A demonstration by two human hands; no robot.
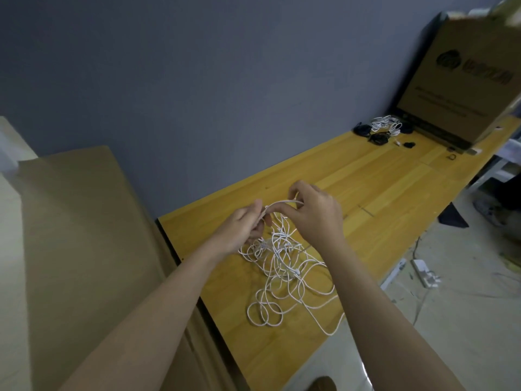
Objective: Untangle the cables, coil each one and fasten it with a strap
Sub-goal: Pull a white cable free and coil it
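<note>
Item: white cables (282, 266), tangled on counter (366, 179); I see left hand (242, 230) and right hand (315, 213) each pinching one raised strand above it.

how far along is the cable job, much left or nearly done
Early to midway. Done: a few coiled cables lie at the table's far end by the cardboard box. In hand: left hand and right hand each pinch one white strand above the tangle. Left: that whole pile, uncoiled and unstrapped.
</note>
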